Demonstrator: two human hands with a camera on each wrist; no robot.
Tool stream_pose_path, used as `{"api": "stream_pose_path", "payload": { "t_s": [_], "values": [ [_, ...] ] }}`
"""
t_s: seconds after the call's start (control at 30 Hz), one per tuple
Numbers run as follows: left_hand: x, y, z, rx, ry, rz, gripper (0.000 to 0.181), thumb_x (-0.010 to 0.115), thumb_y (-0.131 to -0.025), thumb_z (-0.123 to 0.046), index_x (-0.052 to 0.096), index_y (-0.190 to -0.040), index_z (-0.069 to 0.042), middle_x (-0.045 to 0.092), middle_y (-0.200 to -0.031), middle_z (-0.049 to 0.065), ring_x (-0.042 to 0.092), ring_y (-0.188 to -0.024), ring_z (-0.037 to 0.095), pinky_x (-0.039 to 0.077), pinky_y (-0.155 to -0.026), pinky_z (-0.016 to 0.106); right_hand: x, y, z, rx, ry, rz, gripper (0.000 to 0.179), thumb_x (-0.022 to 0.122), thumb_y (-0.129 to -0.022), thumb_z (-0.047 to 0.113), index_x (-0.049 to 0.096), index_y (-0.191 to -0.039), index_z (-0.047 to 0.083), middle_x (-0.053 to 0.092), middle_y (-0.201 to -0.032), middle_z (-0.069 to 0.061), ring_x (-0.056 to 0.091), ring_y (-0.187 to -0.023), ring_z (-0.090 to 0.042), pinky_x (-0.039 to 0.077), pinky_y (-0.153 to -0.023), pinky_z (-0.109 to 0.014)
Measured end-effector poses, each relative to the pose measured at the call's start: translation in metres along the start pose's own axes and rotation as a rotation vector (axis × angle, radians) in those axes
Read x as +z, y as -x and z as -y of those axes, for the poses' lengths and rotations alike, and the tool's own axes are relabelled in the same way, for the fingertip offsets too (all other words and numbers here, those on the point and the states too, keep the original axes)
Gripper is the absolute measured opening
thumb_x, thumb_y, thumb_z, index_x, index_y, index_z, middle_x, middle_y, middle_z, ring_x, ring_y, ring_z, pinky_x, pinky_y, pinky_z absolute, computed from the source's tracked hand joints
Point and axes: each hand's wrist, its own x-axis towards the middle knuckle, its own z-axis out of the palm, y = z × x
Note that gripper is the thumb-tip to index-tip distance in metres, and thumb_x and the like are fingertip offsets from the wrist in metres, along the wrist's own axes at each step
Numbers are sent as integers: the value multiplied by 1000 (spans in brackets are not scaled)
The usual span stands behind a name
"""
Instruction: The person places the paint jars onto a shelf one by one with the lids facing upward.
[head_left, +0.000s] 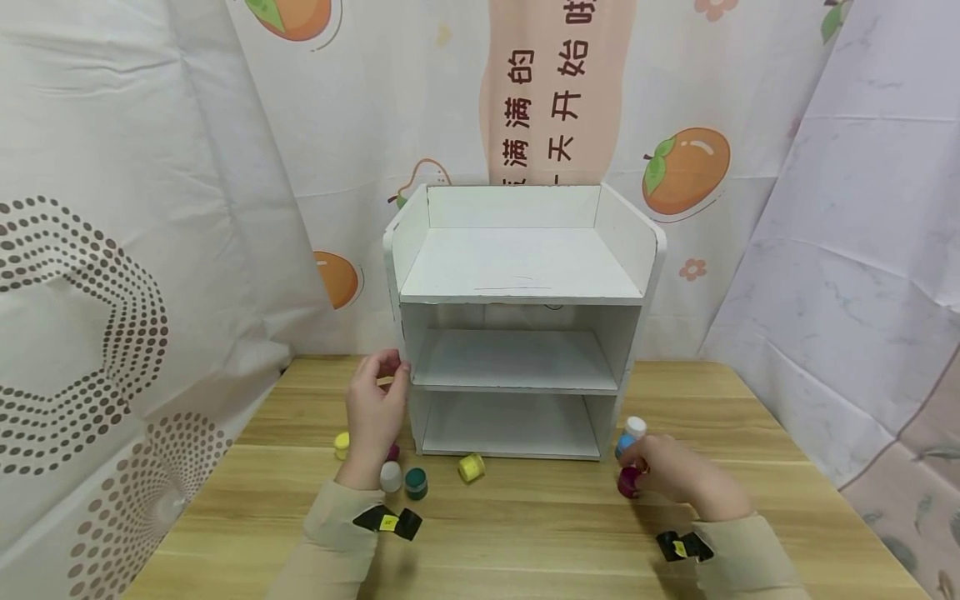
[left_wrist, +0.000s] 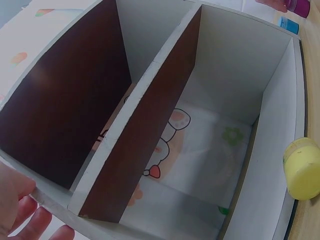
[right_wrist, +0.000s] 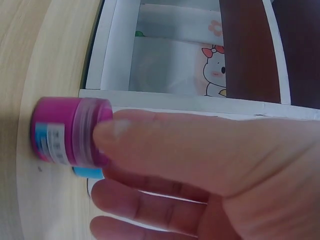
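A small magenta jar [right_wrist: 55, 131] with a paper label is pinched at its lid end between the thumb and index finger of my right hand [head_left: 671, 473], just off the lower right corner of the white shelf unit [head_left: 517, 389]. The other fingers of that hand are spread loosely in the right wrist view. Beside the unit's left side panel is my left hand [head_left: 377, 410], its fingers loosely bent and nothing held in them. In the left wrist view, its fingertips [left_wrist: 37, 222] lie right by the panel's edge.
A white-capped jar [head_left: 635, 427] and a blue one [head_left: 624, 444] stand by the right hand. A yellow jar [head_left: 471, 467] lies before the unit. Near the left wrist are a green jar [head_left: 416, 483], a white jar [head_left: 391, 477] and another yellow one [head_left: 342, 444].
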Motion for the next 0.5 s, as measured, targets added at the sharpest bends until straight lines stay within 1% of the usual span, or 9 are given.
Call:
{"api": "stream_pose_path", "payload": {
  "t_s": [0.17, 0.3, 0.43, 0.5],
  "values": [
    [0, 0, 0, -6, 3, 2, 14, 72, -95, -8, 69, -107, -2, 66, -99, 7, 66, -91, 21, 54, -67, 17, 0, 1, 2, 29, -10, 0, 13, 84, -81, 10, 73, -88, 14, 54, -72, 9, 47, -66, -4, 43, -57, -26],
    [0, 0, 0, -7, 0, 3, 14, 72, -95, -8, 69, -108, -2, 66, -99, 8, 66, -91, 21, 54, -66, 18, 1, 0, 2, 51, -11, 10, 14, 84, -83, 21, 72, -86, 15, 55, -71, 10, 48, -65, -5, 43, -57, -27],
    [0, 0, -1, -10, -2, 4, 14, 72, -95, -8, 70, -108, -3, 66, -99, 7, 66, -91, 20, 55, -67, 18, 1, -1, 2, 113, -56, 34, 14, 83, -85, 24, 71, -84, 16, 57, -73, 8, 50, -65, -9, 44, -56, -28],
    [0, 0, -1, -7, -3, 3, 14, 72, -95, -8, 70, -108, -3, 66, -99, 6, 66, -91, 19, 55, -67, 17, 1, -1, 3, 139, -61, 39, 14, 82, -86, 24, 70, -81, 17, 58, -73, 8, 50, -65, -10, 44, -56, -28]
  ]
}}
